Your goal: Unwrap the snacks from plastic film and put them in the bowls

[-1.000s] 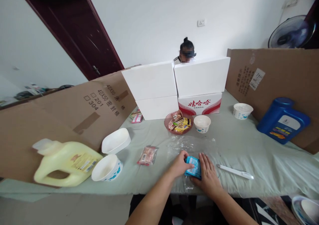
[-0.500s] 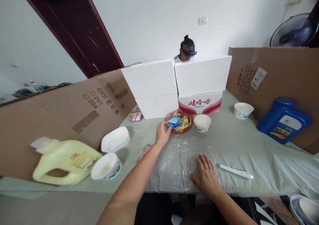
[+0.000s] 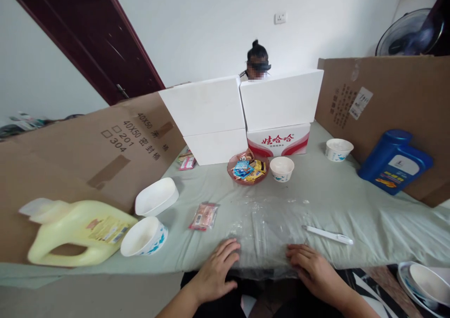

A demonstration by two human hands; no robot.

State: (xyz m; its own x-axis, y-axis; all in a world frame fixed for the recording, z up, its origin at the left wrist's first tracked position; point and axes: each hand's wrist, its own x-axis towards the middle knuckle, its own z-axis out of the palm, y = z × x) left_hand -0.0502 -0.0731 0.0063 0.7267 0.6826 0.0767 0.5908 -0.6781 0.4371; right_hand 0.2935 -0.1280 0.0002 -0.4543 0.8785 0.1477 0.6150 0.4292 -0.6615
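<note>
My left hand (image 3: 220, 266) rests at the table's near edge, palm down with its fingers stretched out and nothing in it. Opposite it, my right hand (image 3: 312, 266) lies at the same edge, fingers loosely extended and holding nothing. Between them a clear plastic sheet (image 3: 263, 229) is spread on the green cloth. Just beyond my left hand sits a pink snack packet (image 3: 204, 216). A white utility knife (image 3: 328, 234) lies beyond my right hand. Farther back, a reddish glass bowl (image 3: 232, 176) contains blue and yellow sachets (image 3: 246, 170), with a paper bowl (image 3: 281, 169) beside it.
White boxes (image 3: 211, 116) and a red-printed carton (image 3: 277, 140) stand at the back, a person (image 3: 258, 60) behind them. At left are a yellow jug (image 3: 84, 231), a white dish (image 3: 157, 196) and a tilted paper bowl (image 3: 144, 237); at right, a blue bottle (image 3: 395, 163) and another paper bowl (image 3: 339, 149).
My left hand has drawn back from the glass bowl to the near edge of the table, uncovering the pink packet. My right hand has slid slightly toward me. The view has shifted a little.
</note>
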